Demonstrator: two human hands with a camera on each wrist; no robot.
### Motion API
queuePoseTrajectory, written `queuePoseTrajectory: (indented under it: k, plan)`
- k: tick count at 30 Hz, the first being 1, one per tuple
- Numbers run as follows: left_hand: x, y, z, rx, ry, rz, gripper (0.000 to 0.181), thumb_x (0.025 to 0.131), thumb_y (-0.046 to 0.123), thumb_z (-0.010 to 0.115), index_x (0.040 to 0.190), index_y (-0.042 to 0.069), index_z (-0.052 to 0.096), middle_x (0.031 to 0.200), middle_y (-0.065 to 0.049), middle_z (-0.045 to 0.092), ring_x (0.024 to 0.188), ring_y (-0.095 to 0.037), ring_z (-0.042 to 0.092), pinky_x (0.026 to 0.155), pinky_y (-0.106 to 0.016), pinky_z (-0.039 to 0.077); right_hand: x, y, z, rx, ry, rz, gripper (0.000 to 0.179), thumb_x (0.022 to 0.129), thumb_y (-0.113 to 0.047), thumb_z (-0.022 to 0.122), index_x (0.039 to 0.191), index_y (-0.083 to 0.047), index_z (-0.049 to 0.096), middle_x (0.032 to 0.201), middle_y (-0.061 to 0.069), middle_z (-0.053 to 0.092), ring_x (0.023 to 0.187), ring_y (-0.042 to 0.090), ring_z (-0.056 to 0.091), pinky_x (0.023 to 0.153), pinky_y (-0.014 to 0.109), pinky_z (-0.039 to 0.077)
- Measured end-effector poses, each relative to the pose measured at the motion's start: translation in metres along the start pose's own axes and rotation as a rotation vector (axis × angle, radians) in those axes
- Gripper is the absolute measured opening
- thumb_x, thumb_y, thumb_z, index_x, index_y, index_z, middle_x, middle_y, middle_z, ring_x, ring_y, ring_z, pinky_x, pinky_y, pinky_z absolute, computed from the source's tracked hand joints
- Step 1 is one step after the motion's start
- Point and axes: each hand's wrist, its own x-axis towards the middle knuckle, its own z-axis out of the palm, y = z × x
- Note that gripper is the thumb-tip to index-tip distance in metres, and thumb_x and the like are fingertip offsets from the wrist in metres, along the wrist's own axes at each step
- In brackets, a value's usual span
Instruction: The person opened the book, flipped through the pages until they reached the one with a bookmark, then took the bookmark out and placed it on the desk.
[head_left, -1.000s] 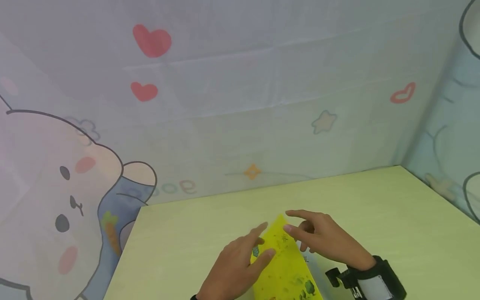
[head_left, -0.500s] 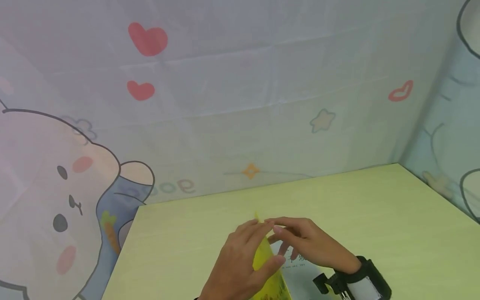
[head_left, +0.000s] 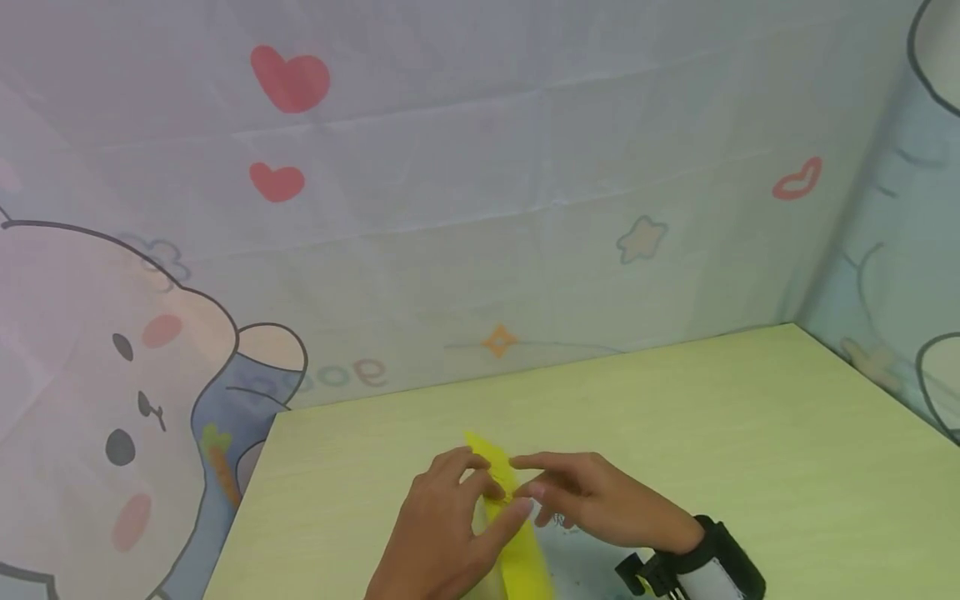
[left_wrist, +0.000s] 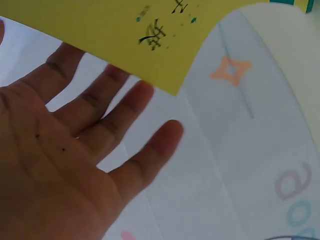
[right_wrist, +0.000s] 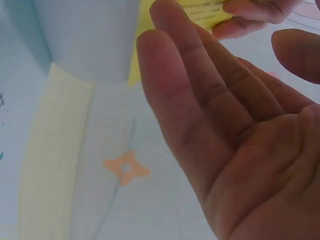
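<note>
A yellow page [head_left: 517, 550] of a thin book stands on edge above the pale green table [head_left: 750, 433], leaning left. My left hand [head_left: 480, 492] pinches its upper edge, with the fingers behind it and the thumb in front. In the left wrist view the left hand [left_wrist: 125, 115] shows straight fingers with the printed yellow page [left_wrist: 125, 30] across their tips. My right hand [head_left: 536, 483] is stretched out, its fingertips by the page's top edge. The right wrist view shows the right hand [right_wrist: 200, 100] flat and holding nothing. A white-blue inner page [head_left: 588, 562] lies under the right hand.
A cartoon-printed cloth [head_left: 480, 208] with hearts and a rabbit hangs behind the table and along its right side [head_left: 900, 250]. The table's left edge [head_left: 240, 517] runs down beside the rabbit print. A black wrist camera [head_left: 697, 567] sits on the right wrist.
The yellow page has swung from lying to the right, up through vertical, to leaning left. Both hands have moved left and nearer with it, uncovering the white-blue page beneath.
</note>
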Motion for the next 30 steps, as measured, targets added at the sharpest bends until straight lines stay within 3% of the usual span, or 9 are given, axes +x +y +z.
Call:
queuePoseTrajectory:
  k: [4,8,12,17,24,30]
  plan:
    - [-0.005,-0.009,-0.009,0.032,-0.063,-0.099,0.050,0.097,0.068,0.047,0.079,0.026,0.067,0.102,0.011,0.057,0.110,-0.015,0.055,0.084,-0.045,0.049,0.001,0.003,0.005,-0.107,0.006,0.034,0.043,0.107,-0.029,0.051,0.144,-0.006,0.053,0.114,0.000,0.072,0.089,0.012,0.068,0.074,0.031,0.056]
    - [-0.010,-0.018,-0.015,0.059,-0.116,-0.151,0.048,0.096,0.068,0.049,0.080,0.027,0.067,0.100,0.011,0.056,0.108,-0.018,0.056,0.084,-0.045,0.049,0.002,0.006,0.011,-0.228,0.009,0.057,0.046,0.107,-0.036,0.050,0.143,-0.008,0.055,0.122,0.004,0.070,0.102,0.013,0.067,0.078,0.030,0.055]
    - [-0.013,-0.026,-0.017,0.073,-0.158,-0.167,0.048,0.095,0.067,0.052,0.085,0.025,0.073,0.104,0.007,0.059,0.110,-0.022,0.056,0.088,-0.048,0.050,0.003,0.011,0.017,-0.301,0.009,0.106,0.051,0.105,-0.040,0.054,0.143,-0.007,0.054,0.124,0.010,0.068,0.110,0.022,0.066,0.085,0.040,0.055]
    - [-0.018,-0.033,-0.018,0.058,-0.198,-0.189,0.051,0.094,0.070,0.052,0.089,0.026,0.078,0.108,0.006,0.062,0.112,-0.025,0.055,0.088,-0.050,0.050,0.002,0.018,0.024,-0.330,0.001,0.237,0.056,0.102,-0.040,0.060,0.143,-0.003,0.053,0.134,0.014,0.063,0.119,0.030,0.060,0.095,0.053,0.050]
    - [-0.019,-0.042,-0.016,0.043,-0.234,-0.175,0.051,0.094,0.066,0.055,0.091,0.022,0.081,0.108,0.002,0.066,0.111,-0.026,0.057,0.092,-0.050,0.049,0.000,0.024,0.026,-0.435,0.057,0.449,0.063,0.094,-0.044,0.069,0.138,0.000,0.057,0.122,0.012,0.067,0.099,0.023,0.057,0.087,0.053,0.050]
    - [-0.022,-0.050,-0.011,-0.008,-0.282,-0.179,0.052,0.093,0.063,0.059,0.093,0.017,0.083,0.106,-0.003,0.070,0.105,-0.023,0.061,0.086,-0.049,0.051,-0.005,0.034,0.023,-0.491,0.092,0.496,0.064,0.092,-0.045,0.071,0.133,0.003,0.060,0.111,0.013,0.068,0.090,0.023,0.057,0.077,0.048,0.051]
